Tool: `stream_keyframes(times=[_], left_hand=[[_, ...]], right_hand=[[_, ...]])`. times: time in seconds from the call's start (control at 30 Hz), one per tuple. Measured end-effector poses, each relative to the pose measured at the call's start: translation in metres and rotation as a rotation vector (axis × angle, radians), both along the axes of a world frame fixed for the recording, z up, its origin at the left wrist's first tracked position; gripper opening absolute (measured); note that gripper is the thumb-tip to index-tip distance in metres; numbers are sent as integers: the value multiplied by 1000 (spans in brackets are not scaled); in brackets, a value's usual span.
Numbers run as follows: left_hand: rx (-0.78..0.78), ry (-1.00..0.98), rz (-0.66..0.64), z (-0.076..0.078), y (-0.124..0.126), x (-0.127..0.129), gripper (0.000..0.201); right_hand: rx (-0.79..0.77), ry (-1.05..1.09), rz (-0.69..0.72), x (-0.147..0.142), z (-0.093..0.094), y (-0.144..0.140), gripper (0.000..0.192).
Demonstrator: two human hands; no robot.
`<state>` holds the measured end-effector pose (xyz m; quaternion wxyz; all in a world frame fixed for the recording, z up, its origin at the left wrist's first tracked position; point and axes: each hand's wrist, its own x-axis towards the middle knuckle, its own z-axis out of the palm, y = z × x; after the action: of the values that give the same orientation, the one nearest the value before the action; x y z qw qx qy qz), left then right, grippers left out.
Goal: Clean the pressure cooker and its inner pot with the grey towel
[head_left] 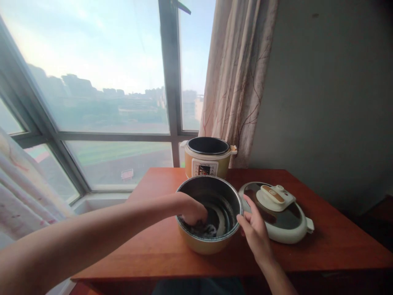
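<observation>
A round inner pot [205, 246] with a dark lining and a gold outside is tilted toward me above the front of the table. Down inside it, my left hand [196, 212] is closed on a crumpled greyish cloth [210, 231], pressed to the lower inner wall; the fingertips are hidden. My right hand [255, 224] grips the pot's right rim, thumb at the edge and other fingers around the outside. Just behind the pot stands the electric pressure cooker [189, 162], its top uncovered and its control panel partly hidden.
The cooker's lid [290, 233], pale with a dark top and a handle, lies on the reddish-brown wooden table [147, 250] right of the pot. Behind are a window [116, 137], a long curtain [236, 82] and a grey wall [325, 90]. Another curtain [24, 184] hangs at the left.
</observation>
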<state>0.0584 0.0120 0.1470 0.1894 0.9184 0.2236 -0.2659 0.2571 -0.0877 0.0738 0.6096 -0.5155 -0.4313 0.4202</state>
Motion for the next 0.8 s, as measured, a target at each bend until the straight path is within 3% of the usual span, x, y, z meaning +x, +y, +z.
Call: stream_keyframes(times=[0.13, 0.2, 0.4, 0.47, 0.6, 0.8], left_hand=[[304, -48, -16, -7, -7, 10, 25], [374, -110, -68, -7, -12, 18, 33], [443, -362, -554, -8, 6, 32, 33], [485, -308, -465, -16, 18, 28, 26], [492, -98, -60, -38, 31, 15, 20], [350, -87, 224, -72, 27, 17, 6]], right_hand=[[8, -20, 17, -1, 0, 1, 88], [5, -25, 23, 0, -1, 1, 89], [21, -27, 30, 0, -5, 3, 87], [23, -37, 26, 0, -5, 3, 87], [19, -65, 34, 0, -4, 1, 85], [30, -118, 10, 3, -6, 3, 80]])
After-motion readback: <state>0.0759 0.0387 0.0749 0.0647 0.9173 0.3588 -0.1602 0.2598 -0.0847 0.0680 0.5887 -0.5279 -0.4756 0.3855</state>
